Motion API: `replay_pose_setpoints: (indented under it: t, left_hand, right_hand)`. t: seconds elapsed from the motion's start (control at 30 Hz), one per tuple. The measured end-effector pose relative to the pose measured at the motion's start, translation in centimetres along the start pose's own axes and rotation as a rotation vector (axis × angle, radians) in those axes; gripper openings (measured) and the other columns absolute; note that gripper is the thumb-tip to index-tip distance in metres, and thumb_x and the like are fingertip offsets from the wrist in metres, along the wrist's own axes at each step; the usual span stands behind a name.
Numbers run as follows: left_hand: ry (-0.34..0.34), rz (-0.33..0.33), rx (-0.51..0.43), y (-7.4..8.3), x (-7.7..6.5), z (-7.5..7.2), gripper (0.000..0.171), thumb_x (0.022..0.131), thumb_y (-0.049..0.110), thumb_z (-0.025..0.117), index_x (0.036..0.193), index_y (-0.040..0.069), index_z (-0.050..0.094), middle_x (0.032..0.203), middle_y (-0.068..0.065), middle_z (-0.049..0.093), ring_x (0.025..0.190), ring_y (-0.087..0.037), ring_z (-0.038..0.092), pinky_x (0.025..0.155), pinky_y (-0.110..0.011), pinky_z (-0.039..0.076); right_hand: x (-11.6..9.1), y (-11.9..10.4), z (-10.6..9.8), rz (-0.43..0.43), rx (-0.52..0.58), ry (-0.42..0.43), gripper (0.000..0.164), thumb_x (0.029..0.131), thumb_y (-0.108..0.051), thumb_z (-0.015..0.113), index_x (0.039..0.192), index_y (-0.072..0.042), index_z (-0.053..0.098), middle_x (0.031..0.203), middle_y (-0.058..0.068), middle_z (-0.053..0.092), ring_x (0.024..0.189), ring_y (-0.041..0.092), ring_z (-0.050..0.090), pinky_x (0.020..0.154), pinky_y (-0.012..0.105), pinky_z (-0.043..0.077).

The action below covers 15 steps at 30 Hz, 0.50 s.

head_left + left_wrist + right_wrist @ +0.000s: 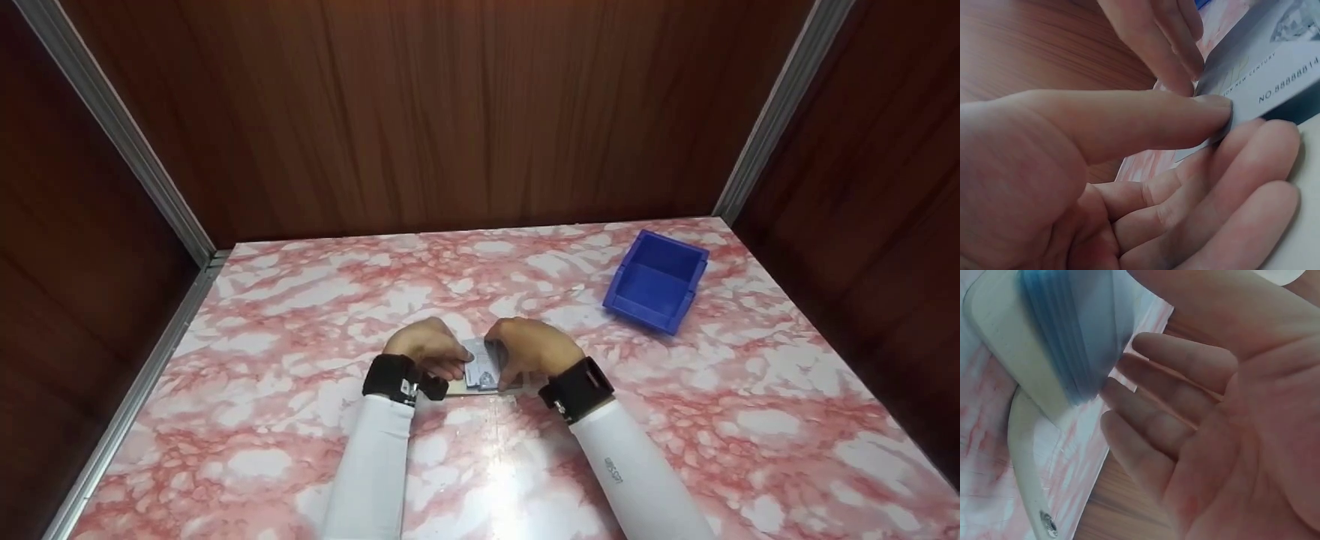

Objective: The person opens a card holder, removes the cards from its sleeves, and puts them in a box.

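Observation:
In the head view my left hand (429,346) and right hand (538,346) meet over a small cream card holder (995,323) lying flat. A grey VIP card (1275,73) with a printed diamond and number is pinched by my left hand, thumb on top and fingers beneath. Bluish layered sleeves (1061,332) stand up from the holder in the right wrist view. My right hand holds the edge of these sleeves with curled fingers; its thumb tip is cut off there. The holder's strap (1023,450), with a metal snap, hangs out to one side.
A blue plastic bin (656,281) stands at the back right of the pink-and-white marbled table (300,315). Dark wood panels (420,112) with metal corner rails close in the back and sides.

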<state>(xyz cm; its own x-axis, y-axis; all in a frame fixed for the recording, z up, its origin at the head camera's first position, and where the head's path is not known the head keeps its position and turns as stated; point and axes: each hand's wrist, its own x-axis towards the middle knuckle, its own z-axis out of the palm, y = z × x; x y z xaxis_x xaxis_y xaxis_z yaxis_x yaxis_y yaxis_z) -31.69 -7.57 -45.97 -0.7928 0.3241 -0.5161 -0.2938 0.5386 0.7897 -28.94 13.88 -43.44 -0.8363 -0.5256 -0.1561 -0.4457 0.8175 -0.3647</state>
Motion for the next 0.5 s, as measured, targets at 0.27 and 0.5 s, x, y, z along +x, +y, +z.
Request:
replay_pose_setpoints:
  t: [0.27, 0.5]
  left_hand:
    - [-0.01, -0.004, -0.005, 0.07, -0.09, -0.12, 0.015, 0.096, 0.013, 0.078, 0.089, 0.0, 0.076, 0.069, -0.004, 0.075, 0.06, -0.009, 0.072, 0.058, -0.019, 0.062]
    - [-0.011, 0.002, -0.002, 0.02, -0.02, -0.09, 0.014, 0.095, 0.012, 0.078, 0.087, 0.003, 0.073, 0.068, -0.004, 0.074, 0.058, -0.009, 0.071, 0.056, -0.019, 0.061]
  right_hand:
    - [-0.06, 0.15, 0.01, 0.031, 0.034, -0.023, 0.065, 0.065, -0.011, 0.102, 0.125, -0.009, 0.078, 0.115, 0.007, 0.08, 0.094, 0.02, 0.07, 0.094, 0.042, 0.062]
    - [-0.17, 0.16, -0.16, 0.063, 0.045, -0.048, 0.052, 0.066, -0.009, 0.101, 0.114, -0.011, 0.078, 0.102, 0.004, 0.079, 0.076, 0.017, 0.071, 0.073, 0.035, 0.06]
